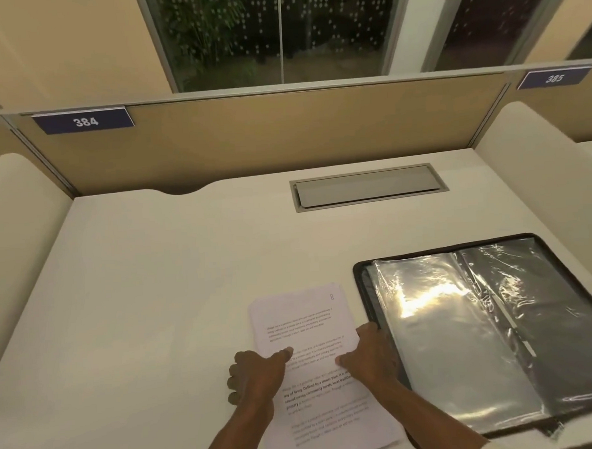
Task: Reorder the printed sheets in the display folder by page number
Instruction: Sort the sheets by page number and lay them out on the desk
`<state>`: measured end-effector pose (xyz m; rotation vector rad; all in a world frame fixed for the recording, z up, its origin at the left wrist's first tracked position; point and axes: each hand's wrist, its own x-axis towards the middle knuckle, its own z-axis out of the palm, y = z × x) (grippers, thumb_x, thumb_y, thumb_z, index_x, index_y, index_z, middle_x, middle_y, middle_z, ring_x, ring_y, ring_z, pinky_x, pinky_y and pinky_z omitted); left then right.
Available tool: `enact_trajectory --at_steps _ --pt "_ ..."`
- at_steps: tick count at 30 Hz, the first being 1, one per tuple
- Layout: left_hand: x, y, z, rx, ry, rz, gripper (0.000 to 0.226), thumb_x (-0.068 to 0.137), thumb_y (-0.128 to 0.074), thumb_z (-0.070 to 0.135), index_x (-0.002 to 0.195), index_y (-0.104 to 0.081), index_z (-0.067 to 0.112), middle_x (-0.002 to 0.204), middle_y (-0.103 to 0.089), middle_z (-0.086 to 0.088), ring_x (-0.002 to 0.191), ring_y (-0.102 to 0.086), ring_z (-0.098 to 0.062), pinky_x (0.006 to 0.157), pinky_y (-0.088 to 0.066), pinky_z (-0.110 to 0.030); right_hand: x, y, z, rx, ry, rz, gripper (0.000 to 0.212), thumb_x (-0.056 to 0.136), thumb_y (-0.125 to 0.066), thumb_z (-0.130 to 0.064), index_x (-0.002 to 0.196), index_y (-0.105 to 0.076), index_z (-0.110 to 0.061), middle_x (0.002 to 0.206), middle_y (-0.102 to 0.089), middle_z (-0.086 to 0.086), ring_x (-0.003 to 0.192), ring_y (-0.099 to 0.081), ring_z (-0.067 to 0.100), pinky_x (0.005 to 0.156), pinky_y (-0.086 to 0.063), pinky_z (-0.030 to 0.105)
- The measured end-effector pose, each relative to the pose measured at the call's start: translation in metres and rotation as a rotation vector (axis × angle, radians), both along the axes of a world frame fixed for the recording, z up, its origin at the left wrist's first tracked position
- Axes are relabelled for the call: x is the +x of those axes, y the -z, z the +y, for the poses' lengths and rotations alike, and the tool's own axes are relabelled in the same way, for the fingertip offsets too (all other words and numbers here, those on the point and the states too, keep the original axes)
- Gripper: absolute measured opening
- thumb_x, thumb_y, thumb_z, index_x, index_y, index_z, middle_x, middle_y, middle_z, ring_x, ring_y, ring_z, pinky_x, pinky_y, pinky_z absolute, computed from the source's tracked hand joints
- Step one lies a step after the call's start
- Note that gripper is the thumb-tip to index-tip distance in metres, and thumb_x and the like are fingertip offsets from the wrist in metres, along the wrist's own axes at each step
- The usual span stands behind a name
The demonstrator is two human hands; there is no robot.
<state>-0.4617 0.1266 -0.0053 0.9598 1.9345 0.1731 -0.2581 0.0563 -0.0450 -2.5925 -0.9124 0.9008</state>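
A white desk (154, 264) has a grey cable hatch (369, 187) set near its back edge. Behind stands a tan partition (250, 141) with blue labels 384 (85, 121) and 385 (554, 78), and dark windows (272, 32) above.

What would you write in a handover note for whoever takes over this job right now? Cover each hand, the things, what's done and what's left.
Left hand: grips the left edge of the stack of sheets, thumb on top.
Right hand: grips its right edge.
Display folder: open on the desk, right of the stack; visible sleeves look empty.
Done: sheets out; top one marked 8.
Left: sort by number, refill sleeves.
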Motion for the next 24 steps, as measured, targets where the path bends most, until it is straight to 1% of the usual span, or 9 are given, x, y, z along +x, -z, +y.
enact_trajectory --at_steps 2,4,5,8,11,14,18,22,24 --pt "-0.001 0.0 -0.001 -0.005 0.014 0.047 0.078 0.058 -0.083 0.068 0.115 -0.064 0.017 0.116 -0.064 -0.004 0.113 -0.056 -0.033 0.099 -0.047 -0.05 0.003 0.01 0.002 -0.02 -0.01 0.024 0.065 0.051 -0.089 -0.053 0.1 -0.057 -0.025 0.098 -0.064 -0.004 0.085 -0.066 0.015 0.067 -0.065 0.037" --pt "-0.003 0.002 -0.002 -0.001 0.022 0.04 0.065 0.056 -0.08 0.068 0.106 -0.071 0.027 0.11 -0.067 -0.001 0.109 -0.056 -0.03 0.095 -0.05 -0.048 -0.005 -0.005 0.003 -0.019 -0.023 0.037 0.064 0.054 -0.085 -0.054 0.104 -0.06 -0.023 0.104 -0.064 0.0 0.091 -0.065 0.018 0.068 -0.065 0.037" --pt "-0.003 0.006 -0.002 0.006 0.022 0.026 0.063 0.056 -0.081 0.066 0.105 -0.071 0.028 0.109 -0.067 -0.001 0.109 -0.055 -0.03 0.093 -0.053 -0.047 -0.008 -0.008 0.002 -0.015 -0.027 0.032 0.063 0.058 -0.084 -0.054 0.108 -0.06 -0.022 0.107 -0.062 0.0 0.095 -0.064 0.019 0.069 -0.064 0.037" --pt "-0.003 0.007 -0.006 0.055 0.025 -0.012 0.061 0.067 -0.086 0.054 0.113 -0.064 0.02 0.115 -0.063 -0.002 0.113 -0.056 -0.029 0.092 -0.057 -0.047 -0.017 -0.023 -0.001 0.019 -0.045 0.043 0.061 0.074 -0.084 -0.051 0.117 -0.053 -0.023 0.113 -0.057 -0.002 0.099 -0.062 0.016 0.071 -0.061 0.034" --pt "-0.004 -0.003 -0.01 0.11 0.055 -0.064 0.058 0.075 -0.087 0.041 0.118 -0.056 0.018 0.113 -0.067 -0.001 0.098 -0.069 -0.026 0.085 -0.064 -0.048 -0.022 -0.026 -0.004 0.048 -0.059 0.092 0.058 0.081 -0.083 -0.047 0.123 -0.051 -0.023 0.113 -0.062 -0.007 0.095 -0.065 0.012 0.07 -0.062 0.031" --pt "-0.004 -0.008 -0.012 0.111 0.044 -0.123 0.046 0.087 -0.083 0.024 0.119 -0.051 0.018 0.109 -0.068 0.002 0.095 -0.071 -0.025 0.084 -0.064 -0.048 -0.024 -0.025 -0.008 0.065 -0.051 0.19 0.057 0.085 -0.083 -0.041 0.126 -0.046 -0.025 0.115 -0.065 -0.009 0.096 -0.068 0.012 0.078 -0.064 0.033" --pt "-0.007 -0.006 -0.016 0.102 0.005 -0.238 0.027 0.09 -0.079 0.015 0.115 -0.069 0.02 0.101 -0.078 0.003 0.086 -0.077 -0.022 0.08 -0.066 -0.047 -0.021 -0.024 -0.011 0.132 0.045 0.341 0.056 0.087 -0.084 -0.032 0.128 -0.046 -0.025 0.117 -0.066 -0.007 0.101 -0.069 0.014 0.086 -0.064 0.038" --pt "-0.012 -0.01 -0.023 0.091 -0.038 -0.37 0.022 0.094 -0.076 0.01 0.113 -0.075 0.02 0.093 -0.082 -0.001 0.078 -0.08 -0.026 0.072 -0.067 -0.049 -0.013 -0.027 -0.014 0.173 0.146 0.492 0.042 0.088 -0.085 -0.02 0.12 -0.057 -0.019 0.111 -0.07 -0.004 0.096 -0.071 0.015 0.08 -0.063 0.034" --pt "-0.013 -0.021 -0.024 0.122 -0.059 -0.436 0.021 0.094 -0.077 0.009 0.112 -0.076 0.019 0.091 -0.082 -0.001 0.077 -0.08 -0.027 0.069 -0.067 -0.047 -0.01 -0.035 -0.013 0.208 0.197 0.596 0.032 0.088 -0.084 -0.013 0.112 -0.065 -0.017 0.108 -0.076 0.001 0.09 -0.075 0.019 0.071 -0.063 0.034"
